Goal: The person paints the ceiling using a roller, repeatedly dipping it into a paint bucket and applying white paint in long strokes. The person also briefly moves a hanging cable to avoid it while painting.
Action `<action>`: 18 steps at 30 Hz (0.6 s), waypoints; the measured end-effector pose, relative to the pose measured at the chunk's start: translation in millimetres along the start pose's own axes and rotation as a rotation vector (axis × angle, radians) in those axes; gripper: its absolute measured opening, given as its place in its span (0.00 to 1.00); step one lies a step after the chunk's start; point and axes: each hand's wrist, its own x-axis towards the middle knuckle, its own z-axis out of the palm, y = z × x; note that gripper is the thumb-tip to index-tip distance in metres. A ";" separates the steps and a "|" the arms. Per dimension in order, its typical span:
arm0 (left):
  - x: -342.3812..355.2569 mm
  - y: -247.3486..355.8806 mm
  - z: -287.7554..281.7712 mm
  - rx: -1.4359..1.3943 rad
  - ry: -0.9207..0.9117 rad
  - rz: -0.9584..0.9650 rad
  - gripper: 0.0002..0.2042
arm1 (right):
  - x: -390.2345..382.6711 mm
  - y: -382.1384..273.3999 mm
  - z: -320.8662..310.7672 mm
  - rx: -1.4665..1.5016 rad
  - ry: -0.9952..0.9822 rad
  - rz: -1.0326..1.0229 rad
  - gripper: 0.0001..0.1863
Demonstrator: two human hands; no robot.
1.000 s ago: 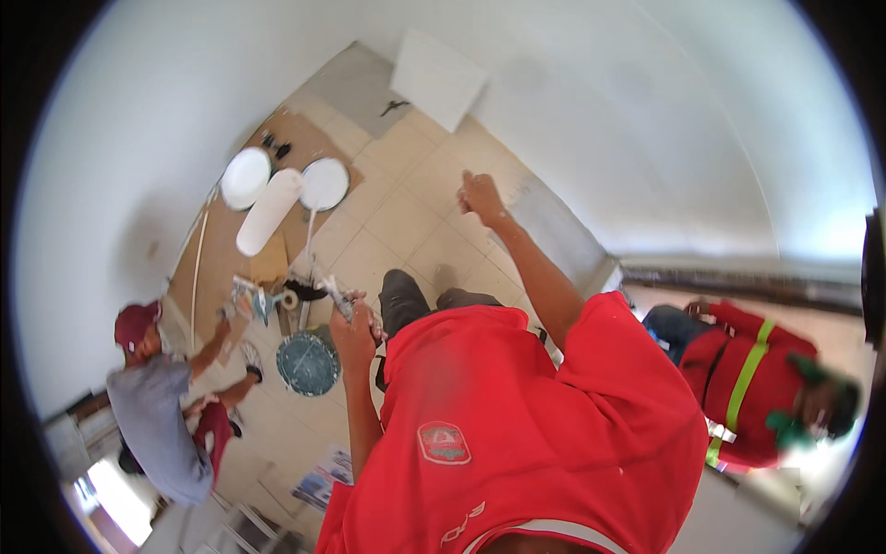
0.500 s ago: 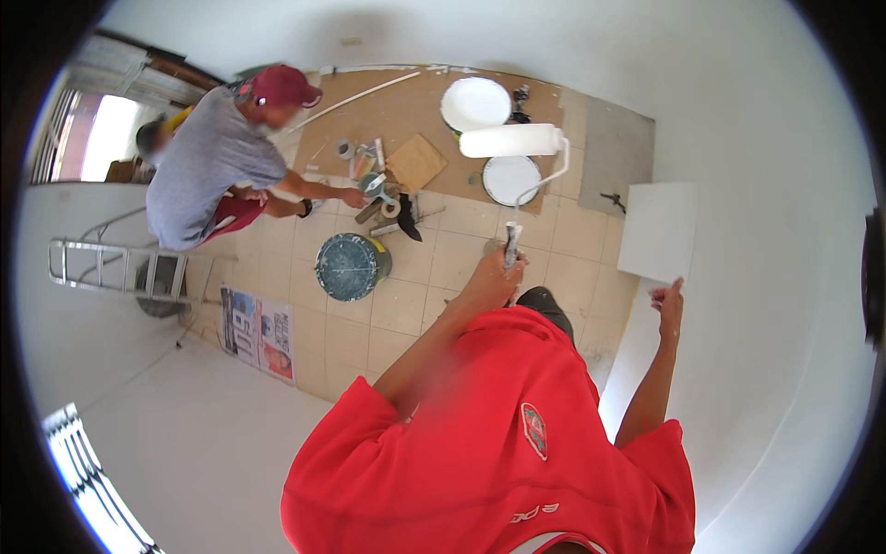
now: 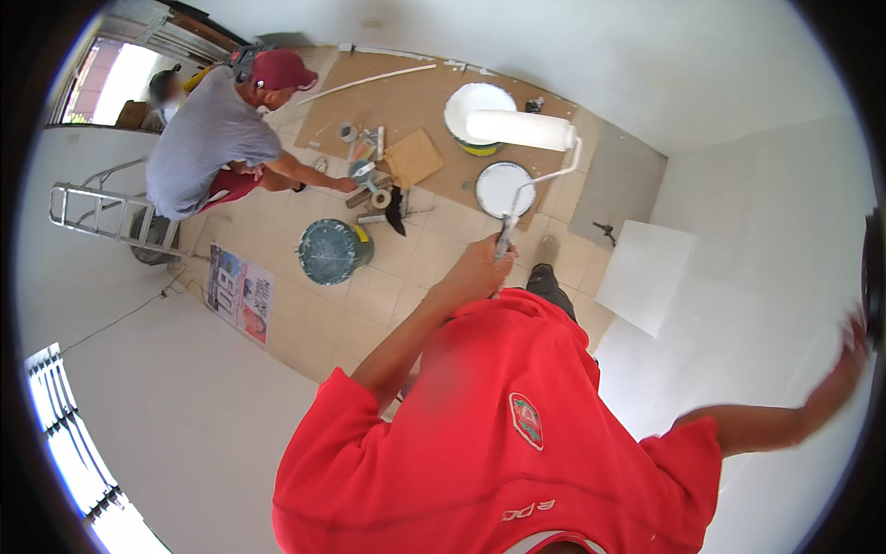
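Note:
My left hand (image 3: 482, 268) is closed around the handle of a paint roller (image 3: 519, 129), held out in front of me. Its white sleeve hangs over a paint bucket (image 3: 468, 109) and a lid or shallow pan of white paint (image 3: 505, 191) on the floor beyond. Far to the right stretches my right arm, with my right hand (image 3: 847, 355) beside the pale wall and a dark object (image 3: 870, 286) at the picture's rim. Motion blurs its fingers, so I cannot tell their shape. A white square panel (image 3: 646, 275) stands right of my feet.
At left a person in a grey shirt (image 3: 210, 138) crouches, one hand reaching to tools and tape (image 3: 381, 198) on brown floor paper (image 3: 369, 97). Nearer stand a paint-smeared bucket (image 3: 329, 252), printed paper sheets (image 3: 242, 294) and a stepladder (image 3: 111, 217). Another person (image 3: 166, 90) is partly seen behind.
My right hand has swung from beside the white panel out to the right, toward the rim. The roller stays in my left hand. The whole view has shifted and turned slightly.

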 end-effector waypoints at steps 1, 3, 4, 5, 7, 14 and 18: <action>6.0 7.0 8.0 -0.021 0.007 -0.002 0.12 | 17.7 -17.3 -3.1 0.087 0.153 -0.114 0.23; 18.3 24.9 23.5 -0.017 0.049 0.012 0.11 | 40.9 -15.5 35.3 0.213 0.207 -0.218 0.24; 24.9 31.7 28.6 -0.014 0.069 0.024 0.11 | 42.8 9.8 79.3 0.236 0.110 -0.163 0.25; 31.9 34.7 35.6 -0.058 0.071 0.037 0.10 | 35.8 44.3 126.3 0.236 -0.018 -0.070 0.26; 43.8 34.6 47.6 -0.159 0.140 0.049 0.10 | 4.7 127.8 243.7 0.170 -0.399 0.155 0.29; 55.1 59.7 59.5 -0.011 0.280 0.084 0.10 | -268.1 357.5 325.4 -0.239 -1.371 0.620 0.41; 39.2 74.7 51.4 0.036 0.346 0.094 0.08 | -291.8 378.6 317.2 -0.382 -1.364 0.508 0.32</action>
